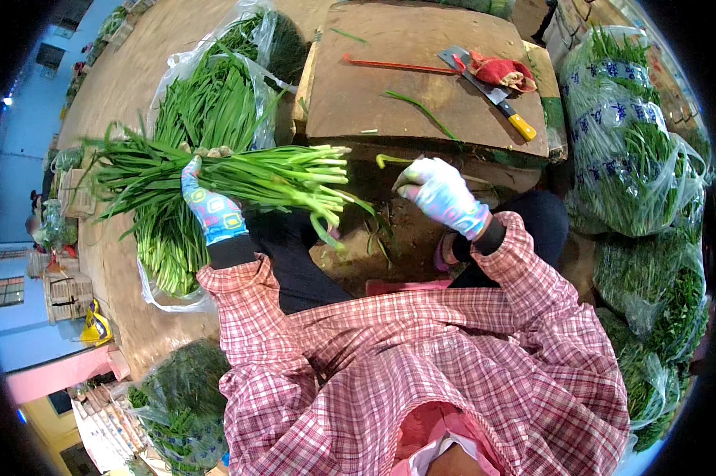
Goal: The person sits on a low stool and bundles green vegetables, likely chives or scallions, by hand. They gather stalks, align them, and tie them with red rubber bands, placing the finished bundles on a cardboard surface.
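My left hand (pixel 212 205), in a patterned light-blue glove, grips a bunch of green garlic chives (pixel 274 172). Their pale cut ends point right and the leaf tips spread left. My right hand (pixel 444 196), gloved alike, is apart from the bunch with its fingers curled. A yellowed chive leaf (pixel 393 159) shows beside its upper edge; whether the fingers hold it is unclear. Under and beyond the bunch, a larger pile of chives (pixel 206 113) lies on an open clear plastic bag (pixel 182 303).
A wooden board (pixel 364 107) ahead bears a cleaver (pixel 483 83), a red-and-tan cloth (pixel 500 70), a red strip (pixel 399 64) and loose leaves. Bagged greens (pixel 619 137) line the right side. Another bag of greens (pixel 182 398) sits at lower left. Scraps lie on the floor (pixel 375 238).
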The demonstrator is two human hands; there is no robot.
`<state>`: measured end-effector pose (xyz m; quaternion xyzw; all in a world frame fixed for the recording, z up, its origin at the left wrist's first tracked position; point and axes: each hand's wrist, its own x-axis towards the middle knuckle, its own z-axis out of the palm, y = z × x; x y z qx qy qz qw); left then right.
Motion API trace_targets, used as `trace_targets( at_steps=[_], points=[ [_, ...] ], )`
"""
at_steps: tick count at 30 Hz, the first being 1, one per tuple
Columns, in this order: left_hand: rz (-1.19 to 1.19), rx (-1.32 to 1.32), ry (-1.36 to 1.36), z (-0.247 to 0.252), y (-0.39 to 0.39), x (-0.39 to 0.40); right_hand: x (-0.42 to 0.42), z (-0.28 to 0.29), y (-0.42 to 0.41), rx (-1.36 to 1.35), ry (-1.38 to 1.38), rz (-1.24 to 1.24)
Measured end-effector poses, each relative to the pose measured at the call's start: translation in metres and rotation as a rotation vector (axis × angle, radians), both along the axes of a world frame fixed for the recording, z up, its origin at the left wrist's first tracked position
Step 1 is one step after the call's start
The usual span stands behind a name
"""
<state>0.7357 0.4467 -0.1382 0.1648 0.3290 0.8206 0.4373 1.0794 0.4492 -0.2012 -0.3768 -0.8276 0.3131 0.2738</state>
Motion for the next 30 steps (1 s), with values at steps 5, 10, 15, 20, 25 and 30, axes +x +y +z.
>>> trace_targets(
  at_steps=[5,10,15,20,25,30],
  points=[
    [0.125,-0.181,0.027,-0.001,0.009,0.024,-0.045,-0.004,-0.014,-0.752,0.480,0.053],
    [0.108,-0.296,0.301,-0.004,0.003,0.002,0.000,-0.022,-0.004,-0.700,0.492,-0.391],
    [0.252,-0.398,0.229,-0.006,0.011,0.010,0.002,0.029,-0.001,-0.238,0.355,-0.358],
    [0.266,-0.337,0.223,0.004,0.008,0.055,-0.045,0.042,0.022,-0.636,0.384,-0.150],
    [0.229,-0.247,0.509,-0.009,0.009,0.024,-0.030,0.015,0.019,-0.815,0.578,-0.282],
    [0.300,-0.405,0.165,0.022,0.006,0.057,-0.028,0.034,-0.002,0.180,0.196,-0.459]
  ],
)
